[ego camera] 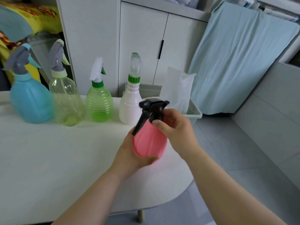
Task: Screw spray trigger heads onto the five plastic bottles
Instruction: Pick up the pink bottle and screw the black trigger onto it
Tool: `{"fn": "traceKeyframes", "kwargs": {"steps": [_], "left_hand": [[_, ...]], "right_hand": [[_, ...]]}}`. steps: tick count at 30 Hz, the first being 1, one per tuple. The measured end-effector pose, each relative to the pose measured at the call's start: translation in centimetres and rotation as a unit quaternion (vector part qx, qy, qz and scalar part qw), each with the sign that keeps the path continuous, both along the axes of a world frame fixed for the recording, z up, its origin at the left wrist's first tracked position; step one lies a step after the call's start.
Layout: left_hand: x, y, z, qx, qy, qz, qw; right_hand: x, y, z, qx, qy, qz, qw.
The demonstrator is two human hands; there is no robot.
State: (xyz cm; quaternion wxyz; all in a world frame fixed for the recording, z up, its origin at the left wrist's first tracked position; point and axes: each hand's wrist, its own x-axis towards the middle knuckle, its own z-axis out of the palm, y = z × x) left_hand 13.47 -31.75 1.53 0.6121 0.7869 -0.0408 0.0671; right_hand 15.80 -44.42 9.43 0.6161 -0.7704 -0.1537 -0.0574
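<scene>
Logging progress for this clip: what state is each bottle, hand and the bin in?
Blue bottle: standing, head on.
Clear bottle: standing, head on.
Green bottle: standing, head on.
White bottle: standing, capped sprayer on.
Pink bottle: held up, black head on.
Left hand: gripping bottle body.
Right hand: gripping head's collar.
Bin: open.

Pink bottle (150, 143) tilted above table, black trigger head (151, 111) on neck; four capped bottles (99, 101) upright behind
</scene>
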Motion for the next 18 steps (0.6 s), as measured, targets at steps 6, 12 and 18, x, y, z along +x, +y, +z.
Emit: {"fn": "traceKeyframes", "kwargs": {"steps": [6, 12, 18], "left_hand": [[0.0, 0.0, 0.0, 0.006, -0.014, -0.009, 1.0], [0.2, 0.0, -0.4, 0.01, -0.02, -0.013, 1.0], [0.1, -0.1, 0.0, 0.011, -0.005, -0.009, 1.0]], "right_hand": [[-0.2, 1.6, -0.8, 0.024, -0.023, -0.042, 0.999], [-0.8, 1.0, -0.5, -0.023, -0.008, 0.043, 0.999], [-0.8, -0.2, -0.4, 0.024, -0.005, 0.008, 1.0]]}}
